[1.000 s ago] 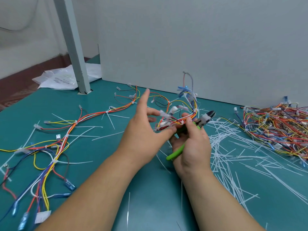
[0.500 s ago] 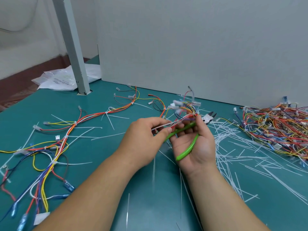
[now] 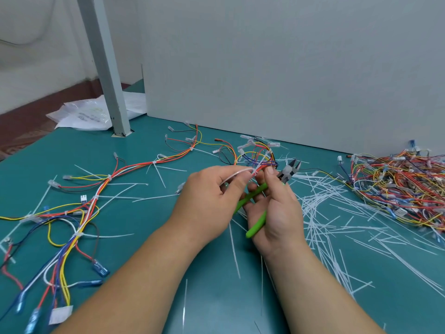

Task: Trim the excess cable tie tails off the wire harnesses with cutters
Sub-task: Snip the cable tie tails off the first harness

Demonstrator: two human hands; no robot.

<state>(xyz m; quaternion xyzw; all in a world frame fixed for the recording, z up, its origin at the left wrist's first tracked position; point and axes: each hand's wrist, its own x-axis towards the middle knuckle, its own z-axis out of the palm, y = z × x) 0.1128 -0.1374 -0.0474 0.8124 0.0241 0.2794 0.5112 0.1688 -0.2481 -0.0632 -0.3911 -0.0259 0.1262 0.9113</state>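
The small wire harness is held just over the teal table, between both hands. The left hand pinches its white cable tie tail; the right hand curls round the green-handled cutters, blades slightly apart. Cut tails litter the right side, a heap of harnesses beyond, by the grey partition; a post stands left

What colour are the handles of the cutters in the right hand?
Bright green, shown in the head view, the only one; the right hand grips the cutters by them.
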